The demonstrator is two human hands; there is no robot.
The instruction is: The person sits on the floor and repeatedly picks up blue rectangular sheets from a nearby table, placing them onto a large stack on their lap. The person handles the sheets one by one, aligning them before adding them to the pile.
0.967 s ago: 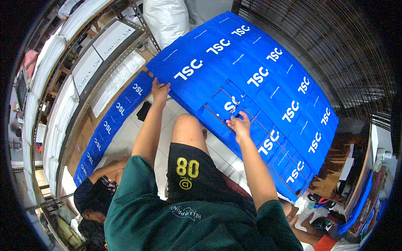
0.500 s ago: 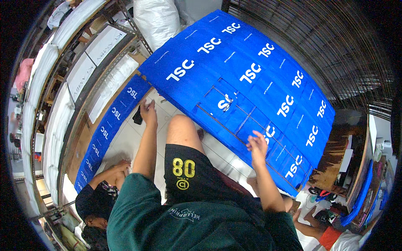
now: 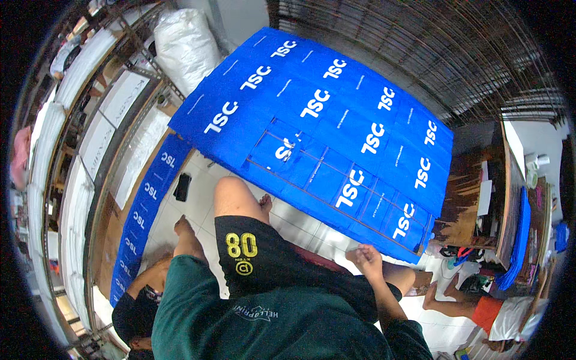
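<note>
The left hand (image 3: 183, 225) hangs over open floor (image 3: 201, 210), the right hand (image 3: 368, 261), fingers curled, beside the blue sheet (image 3: 231, 146)'s near edge; whether either grasps anything, I cannot tell.

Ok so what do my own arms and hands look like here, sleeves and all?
Your left sleeve and right sleeve are short and dark green, leaving the forearms bare. No gloves, watches or cables show. The fingers are too small to make out any rings.

I'm seeing a broad, blue, matt, cloth-like sheet (image 3: 348, 120) lying beyond the right hand (image 3: 366, 260), a rough-looking brown wooden panel (image 3: 462, 207) standing to its right, and glossy white square tiles (image 3: 202, 195) shining ahead of the left hand (image 3: 183, 226).
</note>
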